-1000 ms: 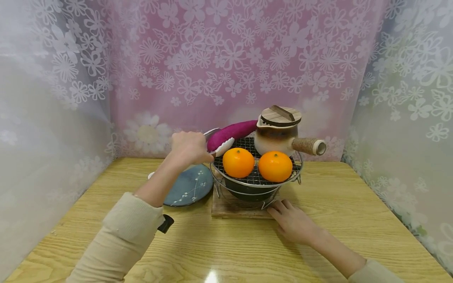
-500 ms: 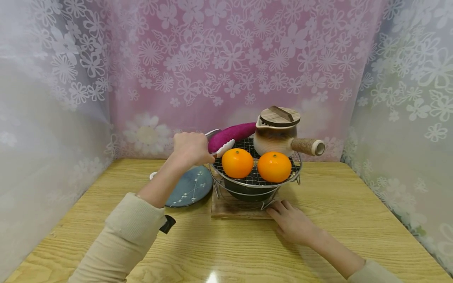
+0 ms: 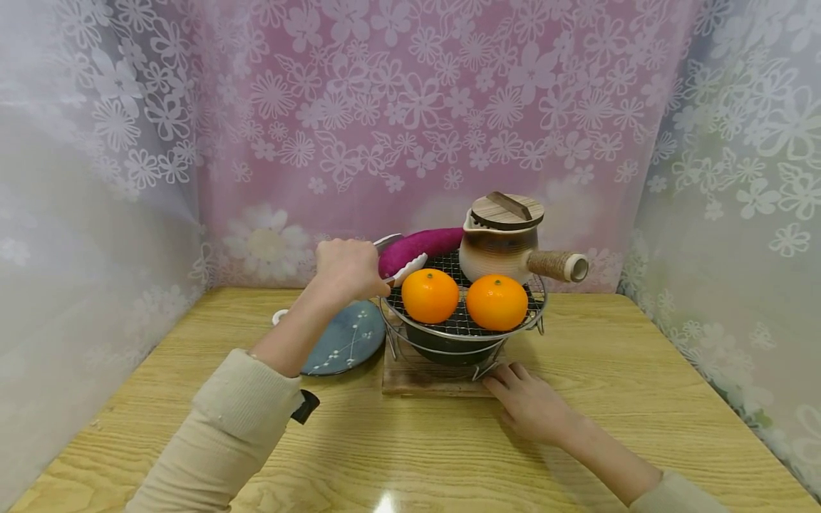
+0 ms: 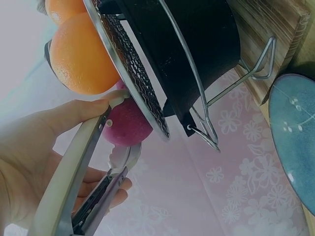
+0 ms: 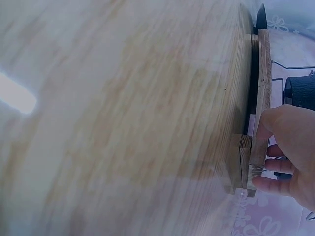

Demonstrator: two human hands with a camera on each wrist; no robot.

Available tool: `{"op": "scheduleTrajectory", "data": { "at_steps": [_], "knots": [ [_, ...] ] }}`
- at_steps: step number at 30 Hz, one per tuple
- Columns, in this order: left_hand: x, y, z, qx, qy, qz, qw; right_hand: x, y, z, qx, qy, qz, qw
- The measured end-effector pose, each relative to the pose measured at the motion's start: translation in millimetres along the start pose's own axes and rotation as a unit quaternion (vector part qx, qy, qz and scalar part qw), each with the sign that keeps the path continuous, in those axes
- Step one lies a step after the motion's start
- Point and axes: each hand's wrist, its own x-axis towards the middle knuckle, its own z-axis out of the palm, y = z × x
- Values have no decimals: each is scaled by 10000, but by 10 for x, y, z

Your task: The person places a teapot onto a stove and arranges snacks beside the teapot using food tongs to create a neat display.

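My left hand [image 3: 349, 269] grips a pair of tongs [image 4: 66, 184] by its arms. Between the white scalloped tips sits one end of a purple sweet potato [image 3: 420, 251], which lies over the left back of a round wire grill rack [image 3: 463, 328]. The potato's far end reaches the clay teapot [image 3: 494, 256]. Two oranges [image 3: 430, 296] stand on the rack's front half. Below, my right hand [image 3: 532, 402] holds the front right corner of a wooden board [image 5: 263, 78], thumb and fingers at its edges. A black bowl-shaped stove [image 4: 197, 44] under the rack stands on that board.
A blue plate [image 3: 349, 342] with white blossoms lies left of the board, partly behind my left forearm. The teapot's rope-wrapped handle [image 3: 550, 263] sticks out to the right. Floral curtains [image 3: 417, 128] enclose the table [image 3: 436, 456] at the back and sides.
The sweet potato has lowered slightly, its far end sinking toward the rack beside the teapot. My left hand with the tongs has shifted a little right. My right hand stays at the board.
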Motion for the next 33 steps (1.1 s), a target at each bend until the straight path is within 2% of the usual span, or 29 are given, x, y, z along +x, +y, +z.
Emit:
{"op": "scheduleTrajectory", "data": {
  "at_steps": [11,23,33],
  "knots": [
    [13,15,7,54,-55,22,10000,-4,-3,-7,36,-58,1,10000],
    [7,-4,11,-109,9,-16,9999,-6,8,11,-33,-2,-38,10000],
    [-4,-57,-19,-301,-141,-74,9994,-5,3,2,-27,-88,5,10000]
  ]
}}
